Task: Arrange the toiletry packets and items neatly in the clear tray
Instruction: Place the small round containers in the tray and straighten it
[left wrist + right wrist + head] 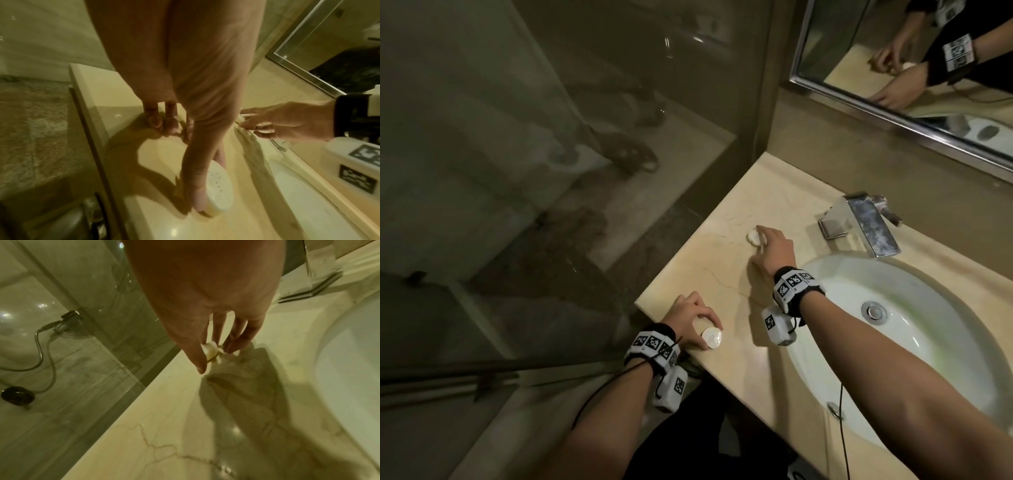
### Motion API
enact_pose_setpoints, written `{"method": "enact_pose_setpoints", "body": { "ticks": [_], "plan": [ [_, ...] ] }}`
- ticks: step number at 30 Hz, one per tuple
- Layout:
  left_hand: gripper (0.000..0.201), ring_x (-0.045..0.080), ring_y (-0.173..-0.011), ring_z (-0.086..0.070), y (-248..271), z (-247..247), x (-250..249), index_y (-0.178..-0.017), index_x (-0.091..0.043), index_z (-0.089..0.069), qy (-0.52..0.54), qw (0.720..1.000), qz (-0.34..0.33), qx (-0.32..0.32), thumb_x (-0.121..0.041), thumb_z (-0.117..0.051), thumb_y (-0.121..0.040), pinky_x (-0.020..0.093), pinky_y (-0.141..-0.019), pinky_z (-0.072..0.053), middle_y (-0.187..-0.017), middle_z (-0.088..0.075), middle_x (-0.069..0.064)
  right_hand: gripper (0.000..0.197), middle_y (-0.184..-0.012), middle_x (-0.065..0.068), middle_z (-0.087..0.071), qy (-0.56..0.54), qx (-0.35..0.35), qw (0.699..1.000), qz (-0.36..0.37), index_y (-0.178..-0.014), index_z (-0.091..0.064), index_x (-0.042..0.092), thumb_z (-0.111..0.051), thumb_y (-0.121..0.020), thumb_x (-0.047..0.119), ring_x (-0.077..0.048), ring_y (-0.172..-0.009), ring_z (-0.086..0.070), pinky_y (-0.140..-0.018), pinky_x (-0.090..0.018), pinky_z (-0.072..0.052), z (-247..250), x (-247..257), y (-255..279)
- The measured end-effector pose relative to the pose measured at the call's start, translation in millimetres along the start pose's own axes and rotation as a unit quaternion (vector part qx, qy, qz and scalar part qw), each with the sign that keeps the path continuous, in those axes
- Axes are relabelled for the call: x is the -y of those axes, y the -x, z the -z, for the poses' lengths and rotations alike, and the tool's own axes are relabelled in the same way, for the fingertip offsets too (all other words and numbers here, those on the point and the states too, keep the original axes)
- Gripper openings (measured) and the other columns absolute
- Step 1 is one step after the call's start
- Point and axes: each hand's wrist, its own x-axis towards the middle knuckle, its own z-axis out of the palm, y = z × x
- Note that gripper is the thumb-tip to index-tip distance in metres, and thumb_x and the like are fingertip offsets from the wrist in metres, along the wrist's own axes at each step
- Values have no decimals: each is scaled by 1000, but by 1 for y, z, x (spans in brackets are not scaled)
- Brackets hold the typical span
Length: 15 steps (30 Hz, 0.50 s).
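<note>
Left hand (690,320) grips round white dotted disc (711,339) by rim at near edge of surface (722,205). Right hand (774,250) pinches small white lump (753,237) farther back, toward faucet (869,222).

Progress, as judgement: early. Both items at bare surface, clear tray in no view, nothing arranged yet.

Left wrist view: disc's dot pattern, thumb along rim. Right wrist view: lump between thumb and fingers; touching surface or lifted, cannot tell. Head view only: sink (928,308), mirror (859,51).

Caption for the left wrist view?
Left hand pinches a perforated white disc; right hand pinches a small white piece.
</note>
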Motion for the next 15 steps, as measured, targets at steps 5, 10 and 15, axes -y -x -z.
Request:
{"method": "enact_pose_setpoints", "body": {
  "ticks": [5, 10, 15],
  "plan": [
    [44, 18, -93, -43, -6, -2, 1, -97, -36, -69, 32, 998, 3, -49, -26, -87, -58, 27, -86, -42, -90, -45, -7, 41, -126, -10, -56, -27, -19, 999, 9, -115, -62, 16, -72, -76, 5, -33, -112, -53, -97, -36, -44, -1, -2, 5],
    [40, 12, -87, -45, -7, 0, -14, -98, -34, -67, 110, 987, -8, -116, -29, -85, -63, 20, -77, -40, -93, -56, -7, 38, -110, -6, -59, -66, -6, 998, 5, -104, -63, 14, -82, -71, 14, -23, -99, -57, -89, -31, -47, 3, -13, 23],
    [41, 5, -78, -51, -17, 4, -62, -99, -29, -63, 193, 974, -25, -118, -25, -85, -65, 20, -74, -45, -97, -63, -9, 42, -107, -5, -59, -151, -47, 987, 12, -100, -63, 16, -87, -65, 16, -19, -84, -59, -73, -22, -48, 34, -36, 57]
  ]
}}
